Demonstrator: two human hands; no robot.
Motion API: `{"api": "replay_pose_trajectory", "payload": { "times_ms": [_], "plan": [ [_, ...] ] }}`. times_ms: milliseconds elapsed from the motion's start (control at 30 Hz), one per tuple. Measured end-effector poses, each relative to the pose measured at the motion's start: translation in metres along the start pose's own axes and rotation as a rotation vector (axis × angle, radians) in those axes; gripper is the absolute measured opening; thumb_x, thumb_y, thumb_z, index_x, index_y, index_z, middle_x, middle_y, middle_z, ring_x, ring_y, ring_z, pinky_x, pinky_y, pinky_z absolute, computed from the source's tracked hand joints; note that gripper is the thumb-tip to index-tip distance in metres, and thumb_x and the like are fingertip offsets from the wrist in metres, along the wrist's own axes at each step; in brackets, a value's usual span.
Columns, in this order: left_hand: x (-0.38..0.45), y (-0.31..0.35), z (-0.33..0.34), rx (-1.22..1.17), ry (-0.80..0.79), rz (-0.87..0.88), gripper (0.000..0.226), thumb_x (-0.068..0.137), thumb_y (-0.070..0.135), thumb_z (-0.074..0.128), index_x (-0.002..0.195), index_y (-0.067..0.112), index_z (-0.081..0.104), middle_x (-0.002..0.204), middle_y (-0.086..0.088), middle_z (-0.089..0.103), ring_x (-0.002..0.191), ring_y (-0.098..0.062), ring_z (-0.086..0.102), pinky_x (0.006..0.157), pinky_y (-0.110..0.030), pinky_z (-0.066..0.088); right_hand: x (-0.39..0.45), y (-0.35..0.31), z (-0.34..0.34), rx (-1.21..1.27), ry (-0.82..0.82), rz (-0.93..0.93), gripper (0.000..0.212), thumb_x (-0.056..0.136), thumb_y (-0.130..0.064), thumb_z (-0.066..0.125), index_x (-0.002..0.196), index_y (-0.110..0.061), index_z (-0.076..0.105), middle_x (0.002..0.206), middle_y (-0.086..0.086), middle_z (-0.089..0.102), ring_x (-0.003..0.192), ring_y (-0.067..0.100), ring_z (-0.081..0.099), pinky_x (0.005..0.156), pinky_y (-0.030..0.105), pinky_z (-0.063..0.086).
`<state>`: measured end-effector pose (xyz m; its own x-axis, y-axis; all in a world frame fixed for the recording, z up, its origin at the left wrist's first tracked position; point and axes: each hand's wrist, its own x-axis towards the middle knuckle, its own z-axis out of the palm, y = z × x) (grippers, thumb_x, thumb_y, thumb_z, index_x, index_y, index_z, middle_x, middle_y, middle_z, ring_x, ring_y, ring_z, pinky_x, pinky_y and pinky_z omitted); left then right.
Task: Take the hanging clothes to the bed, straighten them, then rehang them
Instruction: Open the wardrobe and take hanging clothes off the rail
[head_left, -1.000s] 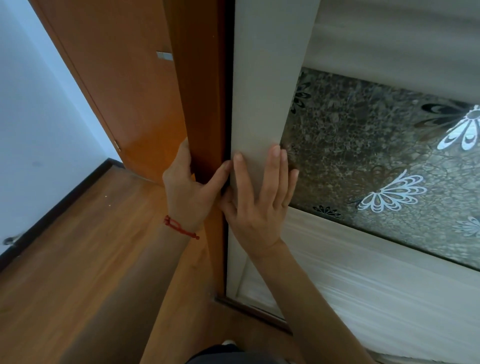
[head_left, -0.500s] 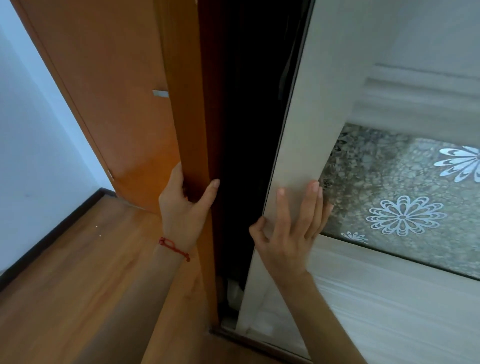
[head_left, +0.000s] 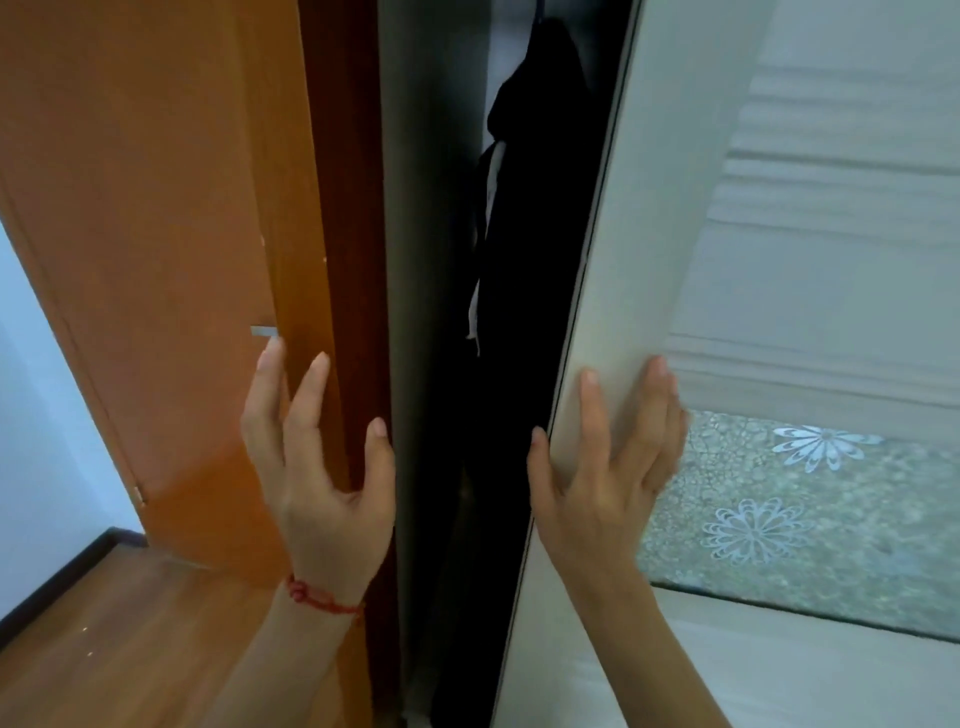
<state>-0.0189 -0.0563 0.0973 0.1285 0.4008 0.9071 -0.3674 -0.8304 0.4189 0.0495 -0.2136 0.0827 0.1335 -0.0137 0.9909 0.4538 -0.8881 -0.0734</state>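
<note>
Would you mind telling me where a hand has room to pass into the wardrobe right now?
The free way in is the gap between the wooden frame and the sliding door edge, above the left hand and right hand. It is crowded on the door side, where dark hanging clothes fill the opening.

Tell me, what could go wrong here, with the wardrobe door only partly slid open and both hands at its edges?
1. The gap is narrow: the dark garment hanging just inside could snag on the sliding door if pulled out now.
2. The right hand presses flat on the door with its thumb round the edge; fingers could get pinched if the door slides back.
3. The left hand hangs open beside the wooden frame, steadying nothing.
</note>
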Motion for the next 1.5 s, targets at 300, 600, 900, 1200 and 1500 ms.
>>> {"api": "replay_pose_trajectory", "payload": {
  "times_ms": [300, 600, 900, 1200, 1500],
  "plan": [
    [0.026, 0.068, 0.068, -0.262, -0.242, 0.055, 0.037, 0.086, 0.020, 0.049, 0.122, 0.012, 0.049, 0.131, -0.003, 0.046, 0.126, -0.018, 0.042, 0.110, -0.016, 0.030, 0.006, 0.015, -0.011, -0.009, -0.012, -0.047, 0.057, 0.077, -0.026, 0.062, 0.130, -0.014, 0.045, 0.140, 0.030, 0.031, 0.136, 0.037, 0.032, 0.109, 0.045, 0.035],
    [0.065, 0.073, 0.137, -0.248, -0.368, 0.082, 0.046, 0.085, 0.029, 0.043, 0.126, 0.009, 0.051, 0.135, -0.002, 0.047, 0.129, -0.014, 0.034, 0.109, -0.020, 0.025, 0.009, 0.063, -0.031, -0.065, -0.007, 0.019, 0.058, 0.078, -0.018, 0.056, 0.132, -0.010, 0.040, 0.141, 0.032, 0.028, 0.133, 0.043, 0.033, 0.102, 0.051, 0.039],
    [0.092, 0.127, 0.194, -0.320, -0.427, 0.215, 0.049, 0.087, 0.034, 0.039, 0.126, 0.008, 0.052, 0.134, -0.011, 0.052, 0.126, -0.018, 0.040, 0.106, -0.021, 0.026, 0.009, 0.126, -0.056, -0.139, 0.065, 0.127, 0.051, 0.079, -0.017, 0.049, 0.129, -0.007, 0.043, 0.148, 0.023, 0.026, 0.138, 0.037, 0.030, 0.114, 0.040, 0.029],
    [0.107, 0.181, 0.265, -0.411, -0.604, 0.166, 0.063, 0.083, 0.048, 0.037, 0.133, 0.010, 0.046, 0.142, -0.010, 0.044, 0.133, -0.023, 0.037, 0.109, -0.027, 0.025, 0.007, 0.196, -0.082, -0.265, 0.100, 0.190, 0.056, 0.083, -0.015, 0.046, 0.137, -0.011, 0.033, 0.158, 0.006, 0.013, 0.144, 0.027, 0.020, 0.116, 0.028, 0.020],
    [0.105, 0.225, 0.296, -0.354, -0.595, 0.241, 0.063, 0.081, 0.053, 0.040, 0.134, 0.019, 0.046, 0.148, -0.003, 0.035, 0.140, -0.021, 0.025, 0.112, -0.041, 0.021, 0.011, 0.268, -0.105, -0.352, 0.115, 0.212, 0.052, 0.085, -0.012, 0.040, 0.136, -0.005, 0.032, 0.146, 0.025, 0.026, 0.143, 0.031, 0.022, 0.115, 0.031, 0.021]
  ]
}}
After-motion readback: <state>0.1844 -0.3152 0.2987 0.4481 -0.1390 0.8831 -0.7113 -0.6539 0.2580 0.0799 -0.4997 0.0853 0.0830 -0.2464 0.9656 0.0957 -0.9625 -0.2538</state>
